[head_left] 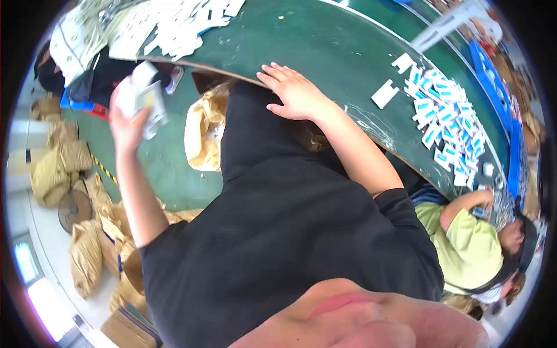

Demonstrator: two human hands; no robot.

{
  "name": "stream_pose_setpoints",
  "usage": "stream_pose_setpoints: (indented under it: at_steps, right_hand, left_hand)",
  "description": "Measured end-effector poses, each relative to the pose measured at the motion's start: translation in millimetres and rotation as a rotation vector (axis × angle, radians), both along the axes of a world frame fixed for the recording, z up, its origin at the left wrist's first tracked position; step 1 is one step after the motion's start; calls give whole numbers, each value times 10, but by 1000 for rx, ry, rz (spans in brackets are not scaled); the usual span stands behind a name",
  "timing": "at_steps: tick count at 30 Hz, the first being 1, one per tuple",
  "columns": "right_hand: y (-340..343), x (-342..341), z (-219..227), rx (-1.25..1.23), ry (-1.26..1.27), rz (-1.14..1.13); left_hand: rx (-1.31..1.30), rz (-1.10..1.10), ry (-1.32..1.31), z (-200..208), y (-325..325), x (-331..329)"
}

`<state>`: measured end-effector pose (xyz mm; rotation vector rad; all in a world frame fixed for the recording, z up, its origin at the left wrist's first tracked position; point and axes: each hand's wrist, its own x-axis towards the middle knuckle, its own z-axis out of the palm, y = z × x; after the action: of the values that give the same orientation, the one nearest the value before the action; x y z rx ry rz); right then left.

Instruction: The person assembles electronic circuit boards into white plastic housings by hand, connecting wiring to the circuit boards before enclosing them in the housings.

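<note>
Out to the left, over the floor, my left hand (pixel 129 116) is closed round several white flat pieces (pixel 152 104), blurred by motion. Their exact kind does not show. My right hand (pixel 293 93) lies with outstretched fingers on the near edge of the green table (pixel 325 52), holding nothing. To its right a single white notched piece (pixel 384 94) lies on the tabletop. An open brown paper sack (pixel 203 136) stands below the table edge, between my left hand and my leg.
A heap of white and blue pieces (pixel 444 116) covers the table's right part. More white pieces (pixel 191 20) lie at the far left beside a pale sack (pixel 78 46). A person in a light green shirt (pixel 464 243) works at right. Brown sacks (pixel 87 261) and a fan (pixel 75 207) stand at left.
</note>
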<state>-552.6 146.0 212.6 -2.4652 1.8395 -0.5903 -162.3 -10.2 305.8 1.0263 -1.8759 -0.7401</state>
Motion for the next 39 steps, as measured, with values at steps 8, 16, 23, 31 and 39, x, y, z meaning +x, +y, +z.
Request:
stream_pose_setpoints:
  at_steps: [8,16,23,31,39]
  right_hand:
    - [528,-595,-73,-121,-84,-185]
    - [505,-549,-11,-148,-192,-185]
    - [483,-576,4,-83,-220,-200]
    - [409,-561,46,-73,-154,-122]
    - [388,-448,121,28,-28,-161]
  left_hand:
    - [-687,-435,-391,6,-157,-3590]
    - [-714,-574,-746,-448,-670,-4939]
    - [-922,-399,-564,-330,-541,-4537]
    - [745,-721,-361,-380,-292,-1198]
    - [1355,867,-830,-2592,1146,3638]
